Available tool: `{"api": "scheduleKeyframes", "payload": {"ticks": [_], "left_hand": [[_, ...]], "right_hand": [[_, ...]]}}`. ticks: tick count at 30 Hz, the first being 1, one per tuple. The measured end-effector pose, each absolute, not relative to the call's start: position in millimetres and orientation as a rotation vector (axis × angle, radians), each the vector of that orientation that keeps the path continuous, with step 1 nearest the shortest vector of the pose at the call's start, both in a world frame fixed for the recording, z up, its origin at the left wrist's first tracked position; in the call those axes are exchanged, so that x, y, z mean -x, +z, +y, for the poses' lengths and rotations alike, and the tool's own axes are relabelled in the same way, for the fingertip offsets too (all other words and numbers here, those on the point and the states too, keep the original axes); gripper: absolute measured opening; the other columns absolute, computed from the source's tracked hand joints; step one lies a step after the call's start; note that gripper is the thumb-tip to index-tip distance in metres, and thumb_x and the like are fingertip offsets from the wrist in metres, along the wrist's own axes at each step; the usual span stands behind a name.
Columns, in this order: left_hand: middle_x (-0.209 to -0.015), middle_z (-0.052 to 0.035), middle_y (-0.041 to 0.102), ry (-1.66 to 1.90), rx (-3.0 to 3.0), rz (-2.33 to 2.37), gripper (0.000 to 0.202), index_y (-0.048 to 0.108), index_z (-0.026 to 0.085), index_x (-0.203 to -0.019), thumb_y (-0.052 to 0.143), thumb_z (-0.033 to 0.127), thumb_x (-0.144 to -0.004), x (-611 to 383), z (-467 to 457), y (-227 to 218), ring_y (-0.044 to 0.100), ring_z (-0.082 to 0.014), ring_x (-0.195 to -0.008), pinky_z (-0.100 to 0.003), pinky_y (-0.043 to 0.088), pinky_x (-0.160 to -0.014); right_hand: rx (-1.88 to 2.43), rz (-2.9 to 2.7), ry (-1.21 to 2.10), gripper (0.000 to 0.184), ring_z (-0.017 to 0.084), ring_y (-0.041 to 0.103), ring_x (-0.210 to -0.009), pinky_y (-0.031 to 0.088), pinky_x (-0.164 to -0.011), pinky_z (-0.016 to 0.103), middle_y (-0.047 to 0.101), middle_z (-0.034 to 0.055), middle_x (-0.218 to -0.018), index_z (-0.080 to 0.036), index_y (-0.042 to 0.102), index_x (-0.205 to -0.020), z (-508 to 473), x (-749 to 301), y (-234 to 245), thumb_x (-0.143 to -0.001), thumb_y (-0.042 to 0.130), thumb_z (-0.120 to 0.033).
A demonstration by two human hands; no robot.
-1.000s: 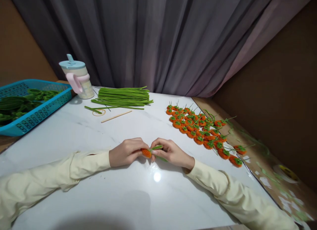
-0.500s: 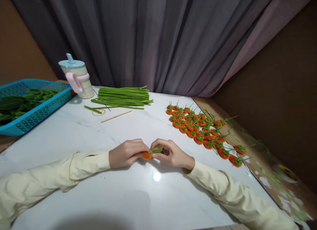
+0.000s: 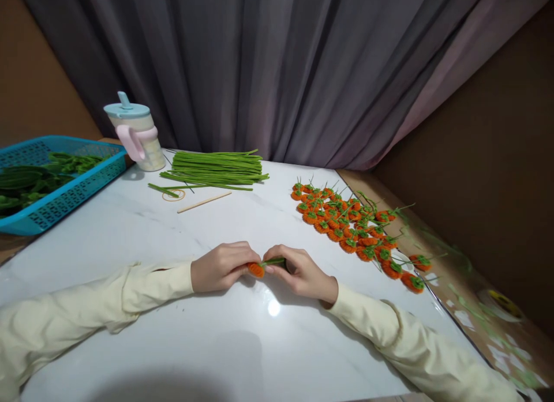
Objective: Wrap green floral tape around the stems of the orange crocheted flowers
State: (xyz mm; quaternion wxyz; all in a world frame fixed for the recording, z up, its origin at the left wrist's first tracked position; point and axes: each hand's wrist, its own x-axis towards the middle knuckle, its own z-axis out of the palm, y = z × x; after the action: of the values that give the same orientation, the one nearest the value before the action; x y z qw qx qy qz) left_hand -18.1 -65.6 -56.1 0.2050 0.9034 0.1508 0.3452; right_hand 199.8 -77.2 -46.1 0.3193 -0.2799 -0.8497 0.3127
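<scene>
Left hand (image 3: 225, 267) pinches one small, ribbed orange fuzzy ornament (image 3: 256, 270); right hand (image 3: 303, 273) pinches its green fuzzy strip (image 3: 276, 261). Beyond: one slim wooden stick (image 3: 205, 202), one blue-lidded cup (image 3: 149, 148).

You are at what looks like a small craft corner, perhaps in a home, though you cannot settle that from this view alone. The homely signs are the long grey curtain (image 3: 259, 62) filling the top of the frame and the pastel lidded tumbler (image 3: 149, 151) at upper left. The handcraft signs lie across your marble-patterned tabletop (image 3: 311, 333): a bundle of fuzzy green stems (image 3: 216, 168) above centre, many orange pieces (image 3: 348, 245) with green tops at right of centre. At far left you have a blue plastic basket (image 3: 82, 191) of green parts; pale scraps (image 3: 502, 356) litter the brown surface at lower right.
</scene>
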Motion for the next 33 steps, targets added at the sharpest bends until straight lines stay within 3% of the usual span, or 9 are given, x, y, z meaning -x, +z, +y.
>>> {"api": "scheduleKeyframes", "payload": {"ticks": [15,26,33], "left_hand": [[-0.083,-0.0097,0.065,1.039,-2.657,0.374,0.021,0.054,0.014,-0.104,0.037,0.01,-0.091,17.3,-66.1,-54.5,0.054,-0.0169,-0.071,-0.028,0.047,-0.063],[-0.083,-0.0114,0.065,0.984,-2.606,0.279,0.026,0.056,0.013,-0.099,0.034,0.005,-0.088,17.5,-65.3,-54.3,0.055,-0.0176,-0.072,-0.029,0.049,-0.064],[-0.08,-0.0105,0.066,0.908,-2.579,0.271,0.025,0.058,0.014,-0.094,0.034,0.007,-0.09,17.3,-64.7,-54.5,0.056,-0.0176,-0.072,-0.028,0.048,-0.065]], "right_hand": [[0.865,-2.125,0.978,0.01,0.011,0.055,-0.056,0.043,-0.053,0.02,0.063,0.0012,-0.064,-0.017,0.058,-0.082,-77.2,-197.7,-44.0,-0.085,0.055,-0.026],[0.759,-2.29,0.634,0.009,0.013,0.06,-0.065,0.047,-0.061,0.022,0.067,0.0045,-0.077,-0.019,0.059,-0.089,-79.9,-199.8,-50.0,-0.087,0.05,-0.022],[0.537,-2.394,0.343,0.012,0.015,0.055,-0.06,0.045,-0.059,0.027,0.063,0.0057,-0.069,-0.017,0.054,-0.092,-77.2,-200.7,-54.7,-0.088,0.043,-0.016]]}}
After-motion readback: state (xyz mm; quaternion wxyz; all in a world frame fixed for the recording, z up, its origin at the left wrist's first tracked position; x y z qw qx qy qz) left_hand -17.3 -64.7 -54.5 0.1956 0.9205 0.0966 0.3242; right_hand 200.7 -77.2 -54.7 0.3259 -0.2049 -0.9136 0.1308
